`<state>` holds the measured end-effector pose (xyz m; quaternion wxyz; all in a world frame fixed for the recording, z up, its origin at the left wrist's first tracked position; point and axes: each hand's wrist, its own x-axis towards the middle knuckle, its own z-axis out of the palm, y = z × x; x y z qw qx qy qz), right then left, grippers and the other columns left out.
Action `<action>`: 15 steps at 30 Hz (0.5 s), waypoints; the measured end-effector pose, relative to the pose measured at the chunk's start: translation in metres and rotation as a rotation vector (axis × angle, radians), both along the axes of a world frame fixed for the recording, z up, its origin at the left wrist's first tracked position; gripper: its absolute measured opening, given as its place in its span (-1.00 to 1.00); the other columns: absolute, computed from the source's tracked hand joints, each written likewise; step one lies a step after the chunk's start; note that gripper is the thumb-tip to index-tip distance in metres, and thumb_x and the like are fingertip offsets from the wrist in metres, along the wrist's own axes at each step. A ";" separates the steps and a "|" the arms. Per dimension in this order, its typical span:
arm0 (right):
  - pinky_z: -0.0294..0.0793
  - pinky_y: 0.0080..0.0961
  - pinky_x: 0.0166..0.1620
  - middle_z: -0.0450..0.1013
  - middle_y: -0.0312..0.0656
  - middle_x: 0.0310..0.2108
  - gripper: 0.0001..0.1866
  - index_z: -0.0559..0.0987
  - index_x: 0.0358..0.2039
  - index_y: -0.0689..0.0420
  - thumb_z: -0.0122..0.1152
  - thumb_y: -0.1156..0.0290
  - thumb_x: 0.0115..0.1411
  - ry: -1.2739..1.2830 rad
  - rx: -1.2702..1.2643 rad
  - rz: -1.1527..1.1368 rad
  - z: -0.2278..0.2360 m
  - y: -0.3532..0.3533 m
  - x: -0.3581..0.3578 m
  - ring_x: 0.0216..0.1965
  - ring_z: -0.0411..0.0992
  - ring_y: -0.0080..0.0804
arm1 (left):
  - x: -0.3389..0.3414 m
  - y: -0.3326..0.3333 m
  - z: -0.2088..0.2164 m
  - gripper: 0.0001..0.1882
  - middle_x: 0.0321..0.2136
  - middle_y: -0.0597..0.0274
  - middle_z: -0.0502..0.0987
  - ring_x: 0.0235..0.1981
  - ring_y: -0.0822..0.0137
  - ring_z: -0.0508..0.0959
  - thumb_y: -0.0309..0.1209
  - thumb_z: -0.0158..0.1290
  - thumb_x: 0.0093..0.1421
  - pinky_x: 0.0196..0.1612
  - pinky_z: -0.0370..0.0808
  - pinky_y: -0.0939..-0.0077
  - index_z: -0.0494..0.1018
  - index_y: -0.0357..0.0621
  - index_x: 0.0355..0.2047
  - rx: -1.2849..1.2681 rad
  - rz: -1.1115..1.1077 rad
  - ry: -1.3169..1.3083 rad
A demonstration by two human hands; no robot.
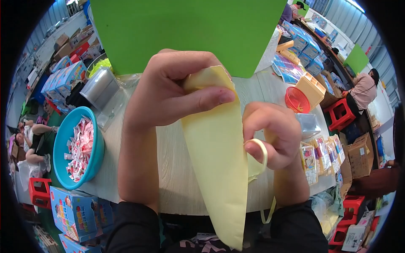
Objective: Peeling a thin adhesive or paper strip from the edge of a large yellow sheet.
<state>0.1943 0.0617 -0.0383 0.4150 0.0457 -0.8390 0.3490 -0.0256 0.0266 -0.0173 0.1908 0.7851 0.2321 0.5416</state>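
A pale yellow sheet (219, 156), folded over and looking like paper or thin film, hangs in front of my chest and tapers downward. My left hand (181, 88) grips its upper end, thumb across the front and fingers behind. Close by on the right, the thumb and fingers of my right hand (274, 130) pinch a narrow yellow strip (264, 154) that loops out beside the sheet's ragged right edge. A thin length of the same colour dangles under my right wrist. Whether the strip is still joined to the sheet is hidden by my fingers.
A green board (181, 33) stands across the table's far side. To the left is a blue basin (99, 156) of small wrapped packets, with clear film (101, 86) behind it. On the right sit a red basket (297, 100), a cream tray (311, 89) and several packaged sets (322, 156). People sit farther off.
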 end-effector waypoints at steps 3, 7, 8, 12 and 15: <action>0.33 -0.61 -0.52 0.40 -0.26 -0.59 -0.90 0.50 -0.46 0.22 0.22 0.47 0.11 -0.045 -0.045 0.075 -0.001 0.002 0.000 -0.61 0.38 -0.51 | 0.001 0.000 0.000 -0.85 -0.62 0.33 0.50 -0.59 0.58 0.46 -0.49 0.29 0.05 -0.53 0.35 0.67 0.53 -0.29 -0.47 -0.024 0.005 -0.013; 0.31 -0.58 -0.51 0.39 -0.26 -0.59 -0.89 0.50 -0.46 0.23 0.19 0.46 0.10 -0.093 -0.094 0.092 -0.001 0.002 0.002 -0.61 0.36 -0.48 | 0.001 -0.001 -0.001 -0.84 -0.63 0.33 0.48 -0.61 0.57 0.44 -0.49 0.30 0.03 -0.55 0.33 0.66 0.53 -0.29 -0.47 -0.018 0.051 0.004; 0.29 -0.57 -0.52 0.38 -0.26 -0.59 -0.92 0.50 -0.46 0.23 0.19 0.49 0.09 -0.083 -0.097 0.110 -0.001 0.004 0.002 -0.61 0.35 -0.47 | 0.001 -0.002 -0.001 -0.84 -0.63 0.33 0.47 -0.61 0.57 0.43 -0.48 0.30 0.02 -0.55 0.33 0.66 0.53 -0.29 -0.48 -0.027 0.044 -0.004; 0.24 -0.54 -0.54 0.36 -0.25 -0.60 -0.95 0.51 -0.48 0.22 0.18 0.54 0.08 -0.026 -0.144 0.176 -0.005 0.004 -0.001 -0.62 0.32 -0.44 | 0.001 0.002 -0.001 -0.83 -0.64 0.33 0.46 -0.62 0.55 0.42 -0.48 0.31 0.01 -0.57 0.31 0.64 0.53 -0.28 -0.48 0.023 0.044 0.028; 0.23 -0.55 -0.55 0.36 -0.25 -0.60 -0.95 0.53 -0.49 0.22 0.20 0.54 0.08 -0.014 -0.140 0.190 -0.006 0.005 -0.003 -0.61 0.32 -0.44 | 0.001 0.004 -0.004 -0.83 -0.65 0.32 0.45 -0.63 0.55 0.41 -0.48 0.31 0.00 -0.57 0.31 0.63 0.53 -0.28 -0.49 0.019 0.034 0.016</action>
